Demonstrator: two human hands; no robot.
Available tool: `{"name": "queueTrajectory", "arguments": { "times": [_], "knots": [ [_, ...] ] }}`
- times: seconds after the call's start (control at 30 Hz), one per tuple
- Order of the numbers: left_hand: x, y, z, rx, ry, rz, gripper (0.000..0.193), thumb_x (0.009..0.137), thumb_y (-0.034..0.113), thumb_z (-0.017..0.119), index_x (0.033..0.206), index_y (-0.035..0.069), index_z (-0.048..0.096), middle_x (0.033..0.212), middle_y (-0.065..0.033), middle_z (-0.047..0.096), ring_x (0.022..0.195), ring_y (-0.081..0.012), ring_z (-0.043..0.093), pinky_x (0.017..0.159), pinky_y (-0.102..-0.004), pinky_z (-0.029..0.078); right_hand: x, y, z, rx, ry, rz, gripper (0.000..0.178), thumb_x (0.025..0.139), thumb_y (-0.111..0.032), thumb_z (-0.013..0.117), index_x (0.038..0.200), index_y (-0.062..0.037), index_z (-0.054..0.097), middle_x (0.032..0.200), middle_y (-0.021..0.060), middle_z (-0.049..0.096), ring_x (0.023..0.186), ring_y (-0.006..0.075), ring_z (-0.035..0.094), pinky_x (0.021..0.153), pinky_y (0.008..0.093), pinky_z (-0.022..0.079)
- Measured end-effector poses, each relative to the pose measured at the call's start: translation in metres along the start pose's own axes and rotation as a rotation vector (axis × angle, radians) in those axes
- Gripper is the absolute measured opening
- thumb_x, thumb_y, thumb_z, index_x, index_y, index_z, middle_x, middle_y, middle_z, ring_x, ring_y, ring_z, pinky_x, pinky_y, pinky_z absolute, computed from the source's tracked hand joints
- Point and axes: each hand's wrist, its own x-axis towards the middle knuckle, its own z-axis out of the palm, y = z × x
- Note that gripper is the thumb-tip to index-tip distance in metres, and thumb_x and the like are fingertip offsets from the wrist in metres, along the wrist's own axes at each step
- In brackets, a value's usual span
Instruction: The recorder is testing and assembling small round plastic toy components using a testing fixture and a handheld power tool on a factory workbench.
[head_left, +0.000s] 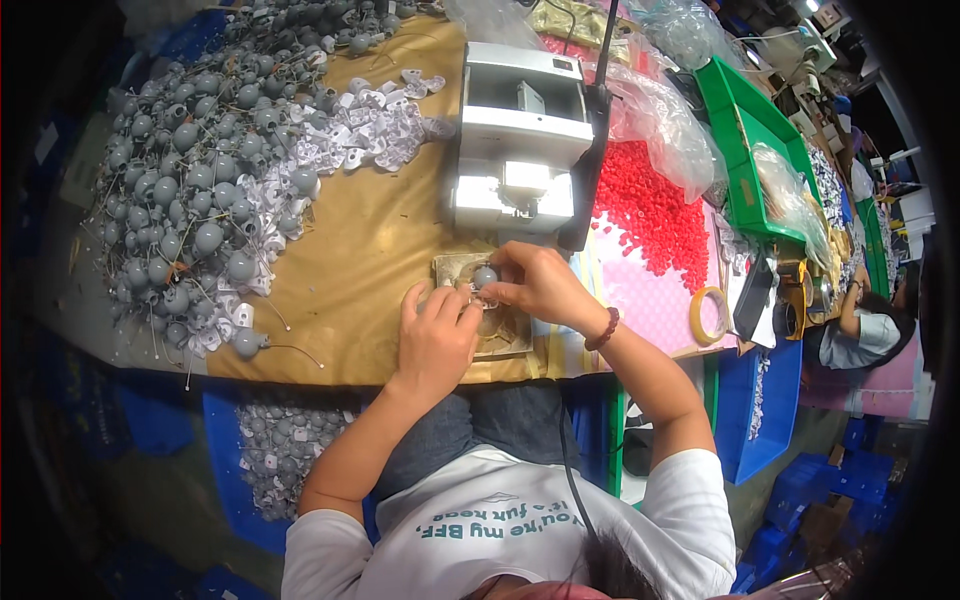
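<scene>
Over a small worn square board (pixel 510 345) at the table's front edge, both my hands meet around one small part. My right hand (pixel 545 288) is closed, thumb and fingers pinching a grey ball-shaped part (pixel 485 277). My left hand (pixel 438 335) comes from the left, its fingertips bent down against a white plastic piece (pixel 478 292) under the ball. The fingers partly cover that piece, so how the two fit together is hidden. Just beyond the hands stands a white and grey bench machine (pixel 525 130) with a bright lit lower front.
A large heap of grey ball parts with wires (pixel 190 190) and white plastic pieces (pixel 360 130) lies left. Right are red small parts (pixel 650 205), a tape roll (pixel 708 316) and a green tray (pixel 735 140). A blue bin (pixel 225 440) sits below. Another person (pixel 865 335) sits far right.
</scene>
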Motion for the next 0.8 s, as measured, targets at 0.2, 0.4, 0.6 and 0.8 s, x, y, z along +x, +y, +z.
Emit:
{"name": "queueTrajectory", "arguments": {
  "times": [0.2, 0.4, 0.6, 0.8],
  "knots": [
    [0.015, -0.001, -0.004, -0.112, -0.016, -0.139, 0.035, 0.077, 0.01, 0.072, 0.111, 0.008, 0.063, 0.111, -0.0091, 0.065, 0.108, -0.028, 0.06, 0.101, -0.0467, 0.041, -0.01, 0.001, 0.011, 0.107, 0.032, 0.075, 0.057, 0.083, -0.024, 0.079, 0.13, -0.0076, 0.051, 0.076, 0.0108, 0.067, 0.071, 0.0333, 0.067, 0.062, 0.0439, 0.049],
    [0.025, -0.001, -0.002, -0.027, -0.02, -0.098, 0.039, 0.077, 0.015, 0.075, 0.113, 0.009, 0.062, 0.103, -0.0084, 0.063, 0.107, -0.0282, 0.058, 0.099, -0.0442, 0.041, -0.019, 0.007, 0.019, 0.243, 0.119, -0.036, 0.036, 0.089, -0.017, 0.075, 0.118, -0.0039, 0.059, 0.077, 0.0097, 0.067, 0.067, 0.0215, 0.067, 0.061, 0.0344, 0.051],
    [0.027, 0.0, -0.002, -0.02, -0.04, -0.097, 0.039, 0.074, 0.014, 0.074, 0.111, 0.007, 0.063, 0.099, -0.0079, 0.062, 0.102, -0.0285, 0.058, 0.094, -0.0428, 0.043, -0.034, 0.01, 0.017, 0.087, 0.114, -0.257, 0.013, 0.088, -0.009, 0.073, 0.095, -0.0026, 0.064, 0.089, 0.0118, 0.063, 0.074, 0.0264, 0.063, 0.066, 0.0348, 0.051],
    [0.025, -0.001, 0.0, -0.031, -0.022, -0.108, 0.039, 0.073, 0.014, 0.075, 0.11, 0.008, 0.063, 0.097, -0.0074, 0.062, 0.099, -0.0281, 0.058, 0.088, -0.0414, 0.045, -0.03, -0.011, -0.003, 0.174, 0.191, -0.5, 0.014, 0.087, -0.001, 0.069, 0.099, -0.001, 0.06, 0.096, 0.0139, 0.061, 0.088, 0.0319, 0.06, 0.079, 0.0377, 0.05]
  ]
}}
